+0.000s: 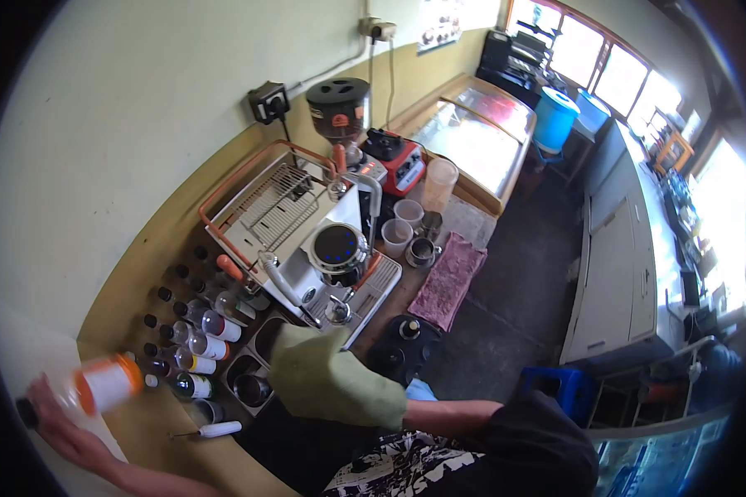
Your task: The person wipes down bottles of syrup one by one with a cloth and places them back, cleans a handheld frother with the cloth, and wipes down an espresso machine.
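Note:
My left hand (pixel 65 431) is wrapped round the neck of a clear bottle (pixel 104 387) at the far left. The bottle has a white label, orange contents and a black cap beside my hand; it is tilted and blurred. My right forearm (pixel 452 418) reaches in from the lower right and ends behind an olive-green cloth (pixel 331 381), so the fingers are hidden. A bit of blue material (pixel 420 389) shows beside that wrist. Below the bottle row lies a white-handled tool (pixel 220 429), perhaps a milk frother.
Several capped bottles (pixel 207 344) stand by the wall near a metal sink insert (pixel 249 381). An espresso machine (pixel 290 228), a grinder (pixel 338 108), plastic cups (pixel 396 236), a metal pitcher (pixel 423 251), a pink towel (pixel 448 282) and a black tamping mat (pixel 402 352) occupy the counter.

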### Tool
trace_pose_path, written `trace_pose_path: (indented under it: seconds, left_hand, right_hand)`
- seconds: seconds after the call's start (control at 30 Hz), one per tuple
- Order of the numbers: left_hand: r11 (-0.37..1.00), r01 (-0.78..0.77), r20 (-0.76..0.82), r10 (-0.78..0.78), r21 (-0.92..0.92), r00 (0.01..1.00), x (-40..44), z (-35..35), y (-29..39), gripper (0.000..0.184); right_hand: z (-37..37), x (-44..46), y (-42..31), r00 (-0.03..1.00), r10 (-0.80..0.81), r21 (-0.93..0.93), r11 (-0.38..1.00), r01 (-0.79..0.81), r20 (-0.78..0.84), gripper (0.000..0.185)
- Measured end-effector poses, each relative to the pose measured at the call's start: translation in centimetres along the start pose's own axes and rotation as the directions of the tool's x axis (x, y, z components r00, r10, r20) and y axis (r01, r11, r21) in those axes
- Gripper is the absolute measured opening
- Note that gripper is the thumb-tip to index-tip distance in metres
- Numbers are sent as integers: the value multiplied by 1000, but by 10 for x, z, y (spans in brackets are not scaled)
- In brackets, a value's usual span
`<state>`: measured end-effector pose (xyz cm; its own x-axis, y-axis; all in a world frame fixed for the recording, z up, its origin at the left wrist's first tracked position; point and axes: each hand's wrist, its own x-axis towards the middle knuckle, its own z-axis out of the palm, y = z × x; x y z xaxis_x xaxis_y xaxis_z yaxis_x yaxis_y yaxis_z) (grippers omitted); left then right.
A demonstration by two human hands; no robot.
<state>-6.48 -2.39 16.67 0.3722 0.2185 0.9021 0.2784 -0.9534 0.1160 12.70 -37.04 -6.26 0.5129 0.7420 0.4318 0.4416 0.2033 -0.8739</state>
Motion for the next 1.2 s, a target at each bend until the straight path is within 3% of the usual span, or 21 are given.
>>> trace_pose_path:
  seconds: [0.03, 0.13, 0.17, 0.2, 0.23, 0.3, 0.33, 0.43, 0.47, 0.6, 0.73, 0.83, 0.87, 0.97, 1.0, 1.1, 1.2]
  left_hand:
    - [996, 87, -3, -87, -3, 996, -17, 2, 25, 55]
    - [826, 305, 174, -252, -474, 952, -104, 21, 48, 49]
    - [748, 372, 239, -286, -550, 928, -125, 34, 76, 48]
    - [666, 430, 295, -313, -610, 903, -149, 44, 105, 48]
    - [594, 469, 341, -322, -653, 883, -168, 52, 129, 48]
    - [484, 506, 396, -317, -714, 862, -193, 58, 161, 47]
    - [438, 514, 410, -314, -738, 856, -200, 62, 174, 47]
    - [322, 517, 423, -320, -793, 848, -203, 65, 185, 46]
    - [287, 504, 414, -322, -815, 852, -201, 65, 184, 46]
    - [107, 400, 335, -380, -910, 862, -189, 56, 169, 46]
    - [-81, 281, 287, -446, -956, 848, -190, 51, 162, 50]
    - [-22, 316, 307, -302, -949, 902, -202, 52, 159, 56]
    - [262, 414, 280, -427, -872, 860, -204, 51, 181, 63]
    - [424, 397, 231, -390, -814, 891, -213, 63, 197, 57]
    - [425, 387, 230, -375, -818, 898, -214, 66, 203, 56]
    - [461, 433, 289, -350, -775, 891, -211, 65, 223, 61]
    - [380, 456, 348, -321, -805, 881, -211, 63, 214, 60]
  right_hand:
    - [16, -2, 9, 1000, -11, -3, 1000, 11, 7, 51]
    - [97, -18, 52, 977, 28, -61, 998, -15, 210, 51]
    - [121, -22, 59, 968, 33, 7, 999, -36, 249, 51]
    - [115, -21, 16, 997, -43, 323, 946, 19, 66, 58]
    - [106, -16, -26, 989, -74, 586, 798, 138, -131, 66]
    - [95, -17, -15, 991, -23, 528, 848, -50, 131, 64]
    - [91, -19, -4, 962, 4, 479, 867, -139, 272, 63]
    - [110, -40, 61, 909, -209, 311, 946, 94, 361, 61]
    - [116, -45, 65, 950, -297, 422, 876, 233, 91, 60]
    - [86, -49, 37, 950, -197, 471, 880, 63, 241, 61]
    - [52, -44, 14, 923, -202, 385, 921, 65, 327, 62]
    - [47, -36, 10, 919, -226, 311, 943, 122, 324, 63]
    - [47, -33, 11, 918, -239, 279, 948, 151, 315, 63]
    - [50, -29, 14, 920, -277, 151, 958, 243, 277, 64]
    - [52, -28, 14, 926, -287, 52, 958, 283, 244, 68]
    - [47, -23, 2, 935, -263, 165, 960, 228, 238, 69]
    - [39, -21, -13, 953, -203, 405, 909, 98, 226, 72]
